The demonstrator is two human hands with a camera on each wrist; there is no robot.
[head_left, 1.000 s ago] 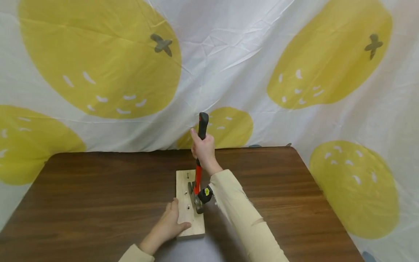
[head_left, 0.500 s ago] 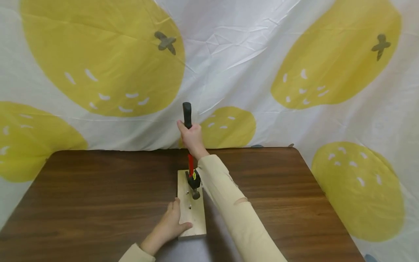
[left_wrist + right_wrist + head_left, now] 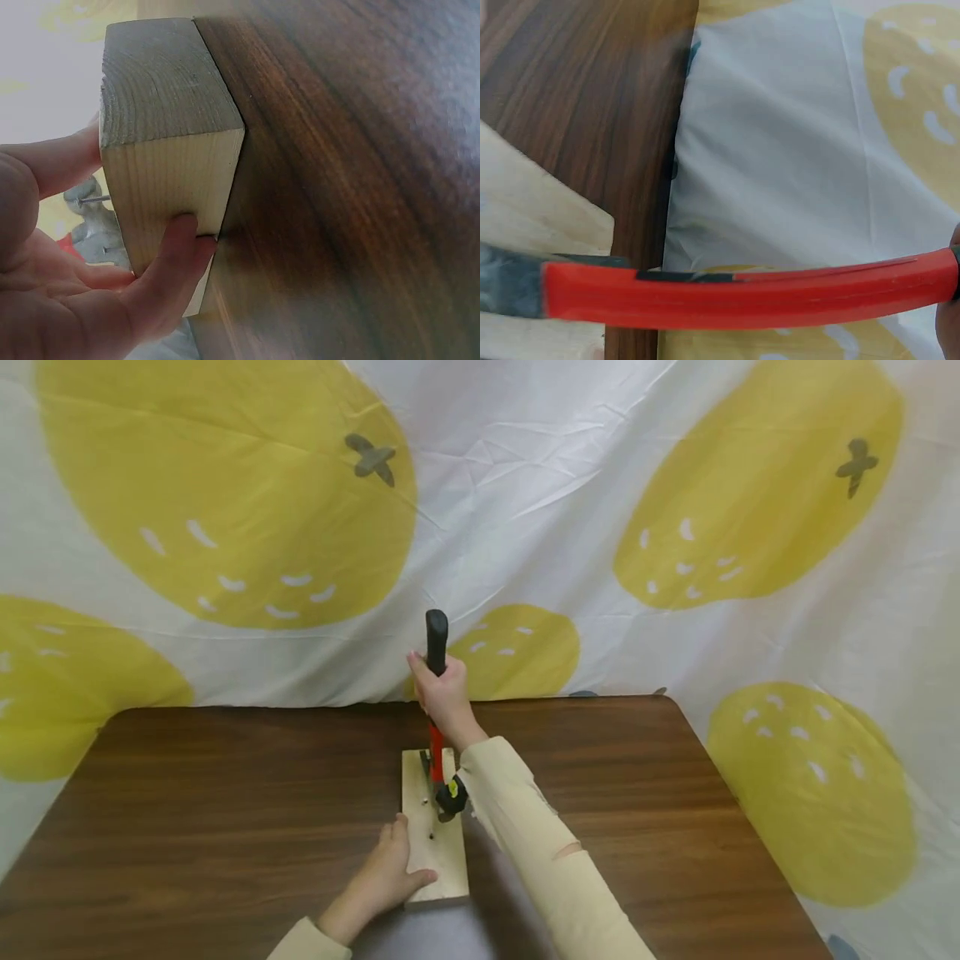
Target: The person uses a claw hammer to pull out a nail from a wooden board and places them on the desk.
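A pale wooden board (image 3: 446, 860) lies on the table, with two nails standing in it, a nearer nail (image 3: 431, 836) and a farther nail (image 3: 424, 802). My left hand (image 3: 386, 868) grips its near left part, thumb on top and fingers (image 3: 180, 247) against the side. My right hand (image 3: 444, 693) holds a claw hammer (image 3: 437, 752) by its black and red handle, which points up. The hammer's grey head is low over the far half of the board, partly hidden by a small black device (image 3: 452, 795) at my right wrist. Whether the claw touches a nail I cannot tell.
The brown wood-grain table (image 3: 225, 810) extends to both sides of the board. Behind it hangs a white cloth (image 3: 510, 527) printed with yellow fruit, close to the table's far edge.
The hammer has shifted left and farther along the board, then dipped slightly. A far nail seen one second ago is now hidden around the claw. My left hand has kept its hold.
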